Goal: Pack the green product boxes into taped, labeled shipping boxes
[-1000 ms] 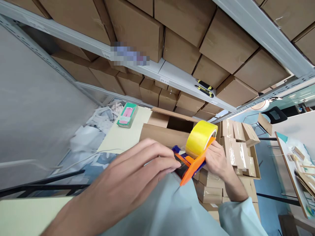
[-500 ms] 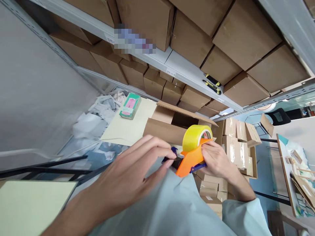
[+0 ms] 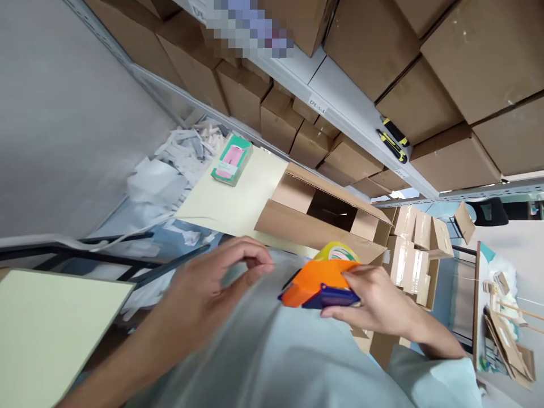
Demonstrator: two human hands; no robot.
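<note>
My right hand (image 3: 374,297) is wrapped round an orange and blue tape dispenser (image 3: 327,277), which carries a roll of yellow tape (image 3: 327,251). To its left, apart from the dispenser, my left hand (image 3: 229,272) has thumb and fingertips drawn together in a pinch. Whether anything thin is between those fingertips cannot be made out. Just beyond both hands, a cardboard box (image 3: 297,222) with raised flaps lies on a pale green tabletop (image 3: 238,212). Its opening faces me, and the inside is dark.
A green and pink small box (image 3: 232,160) rests on the tabletop's far left. Behind are shelves of cartons, with two yellow-black utility knives (image 3: 391,146) on a shelf edge (image 3: 340,119). Crumpled white paper (image 3: 157,184) heaps at left. Taped cartons (image 3: 410,249) are stacked at right.
My left hand has come away from the dispenser's front end and moved left. My right hand has turned the dispenser, so its blue underside shows more. The view has shifted.
</note>
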